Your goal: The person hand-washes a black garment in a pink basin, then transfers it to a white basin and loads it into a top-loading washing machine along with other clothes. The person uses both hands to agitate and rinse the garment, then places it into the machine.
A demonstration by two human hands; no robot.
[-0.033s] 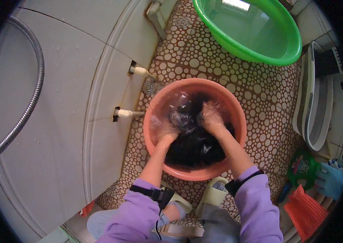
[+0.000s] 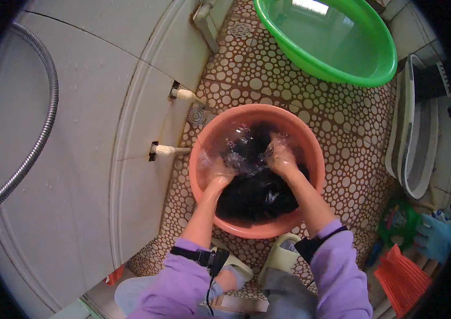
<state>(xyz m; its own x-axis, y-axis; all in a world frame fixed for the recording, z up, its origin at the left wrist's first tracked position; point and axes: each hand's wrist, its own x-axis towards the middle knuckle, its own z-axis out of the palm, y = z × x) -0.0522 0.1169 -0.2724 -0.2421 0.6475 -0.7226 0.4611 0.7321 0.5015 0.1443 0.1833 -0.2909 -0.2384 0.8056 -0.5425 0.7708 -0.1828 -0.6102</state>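
Black fabric [image 2: 255, 199] lies bunched and mostly soaked in the salmon-pink basin [image 2: 318, 165], filling its near half and reaching toward the far side. Little has changed since the earlier picture: the left hand [image 2: 220, 170] shows a bit more clearly at the water, and the glints around the fabric have shifted, so I judge the handling to be at much the same stage. Both hands dip into the water, well apart, left near the basin's left side, right [image 2: 280, 155] over the fabric; ripples blur the fingers, so I cannot tell how far they are open or whether either grips anything. Nothing solid shows between the hands and the fabric. A pale pipe fitting [image 2: 165, 150] points at the left rim, touching or nearly so, and pale slippers [image 2: 281, 260] stand just beside the near rim, crowding those sides. Beyond, a green basin [image 2: 300, 56] of water stands on the patterned floor [image 2: 348, 127]; a blue glove [image 2: 435, 236] lies at right.
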